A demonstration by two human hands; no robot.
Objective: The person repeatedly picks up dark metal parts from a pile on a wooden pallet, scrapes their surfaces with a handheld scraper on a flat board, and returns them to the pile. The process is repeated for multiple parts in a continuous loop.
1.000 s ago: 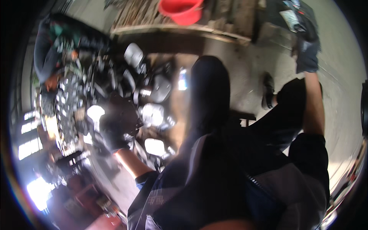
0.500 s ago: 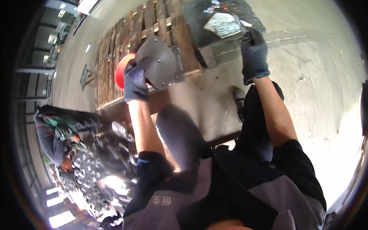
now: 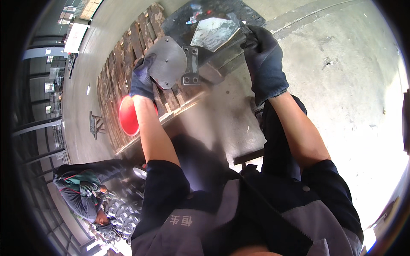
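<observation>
My left hand [image 3: 142,79], in a dark glove, is closed on the left edge of a grey metal plate [image 3: 167,64] with rounded corners and small holes. A dark bracket with holes [image 3: 191,66] stands against the plate's right side; whether the two are joined I cannot tell. My right hand [image 3: 264,57], also gloved, is closed near the dark work surface [image 3: 179,21]. From its fingertips a thin, greyish flat piece [image 3: 234,19] seems to stick out, too unclear to name. Just beyond lies a pale, angular sheet [image 3: 215,33].
A slatted wooden pallet [image 3: 121,70] lies on the left, with a red round dish [image 3: 129,116] by its near edge. Small coloured items [image 3: 195,15] lie on the dark surface. At lower left a person [image 3: 81,192] bends over piled metal parts [image 3: 121,213].
The plate and my left hand have shifted slightly left and apart from the red dish, which sits lower in view. My right hand has come left, closer to the pale sheet. The whole view has turned.
</observation>
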